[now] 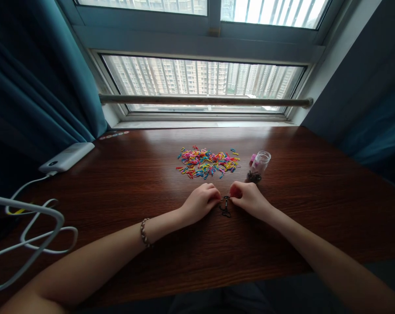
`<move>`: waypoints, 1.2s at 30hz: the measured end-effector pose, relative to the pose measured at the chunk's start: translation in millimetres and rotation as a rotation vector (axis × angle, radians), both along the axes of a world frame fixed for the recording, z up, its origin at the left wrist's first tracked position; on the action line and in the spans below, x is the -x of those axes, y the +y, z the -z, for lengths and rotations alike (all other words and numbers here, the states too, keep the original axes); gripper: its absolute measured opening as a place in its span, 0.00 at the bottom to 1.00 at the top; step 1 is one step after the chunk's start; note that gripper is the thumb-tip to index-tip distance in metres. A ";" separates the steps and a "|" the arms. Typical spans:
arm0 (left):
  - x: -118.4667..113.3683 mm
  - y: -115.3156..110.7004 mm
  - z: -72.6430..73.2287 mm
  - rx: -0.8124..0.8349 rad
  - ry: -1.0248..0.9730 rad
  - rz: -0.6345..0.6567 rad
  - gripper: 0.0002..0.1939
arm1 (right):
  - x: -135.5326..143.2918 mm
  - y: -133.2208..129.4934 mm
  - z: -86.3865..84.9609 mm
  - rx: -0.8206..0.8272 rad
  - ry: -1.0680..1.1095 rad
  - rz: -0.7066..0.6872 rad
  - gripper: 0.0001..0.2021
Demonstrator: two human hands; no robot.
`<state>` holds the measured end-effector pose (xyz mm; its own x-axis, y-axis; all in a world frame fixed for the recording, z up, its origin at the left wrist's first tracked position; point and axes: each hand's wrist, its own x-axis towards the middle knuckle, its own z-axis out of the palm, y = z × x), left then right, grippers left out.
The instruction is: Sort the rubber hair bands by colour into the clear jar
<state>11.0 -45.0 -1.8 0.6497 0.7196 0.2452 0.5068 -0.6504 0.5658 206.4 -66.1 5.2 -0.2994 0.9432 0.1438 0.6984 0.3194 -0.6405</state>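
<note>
1. Brown wood-grain table (331,183): near edge runs under both forearms, far edge meets the sill. Wood shows on each side of the hands, so sideways room looks good; the fingers are well in from the near edge.
2. White cable (66,250): loops at far left, well apart from the work. Best keep the left elbow off it.
3. Pile of coloured clips (200,163): loose, spread just beyond the hands. Forward reach is tight; a low sweep could scatter it.
4. White device (68,157): far left, by the curtain, out of the way.
5. Left hand (201,203): thumb and fingertips drawn together, looks to pinch the left side of the dark linked pieces.
6. Right hand (249,199): thumb and index curve into a ring, tips nearly meeting, seemingly on the upper right end.
7. Clear jar (262,161): just beyond the right hand, dark clump (254,176) at its base; inside or in front, can't tell. Lift that wrist rather than push outward.
8. Dark linked pieces (226,213): between the fingertips, lower part hanging toward the person. Steady one side, work the other gently; joint too small to read.
</note>
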 end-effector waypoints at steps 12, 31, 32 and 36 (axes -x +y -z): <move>-1.1 -0.4 1.0 -0.007 -0.099 0.108 0.06 | 4.5 -16.4 -10.2 0.150 0.173 -0.210 0.03; 5.0 2.4 -9.2 0.114 0.101 0.302 0.05 | 8.8 -25.8 -11.4 0.051 0.048 -0.225 0.04; 4.5 1.8 -8.5 0.108 0.100 0.297 0.05 | 7.3 -25.7 -13.1 0.070 0.066 -0.214 0.03; 3.1 0.1 -7.8 0.084 0.089 0.255 0.05 | 1.3 -23.8 -18.3 0.150 0.046 -0.229 0.06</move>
<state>7.8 -44.9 5.9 0.8287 0.5454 0.1256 0.3826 -0.7159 0.5841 205.1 -89.8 23.5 -0.5041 0.8633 0.0262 0.5881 0.3653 -0.7216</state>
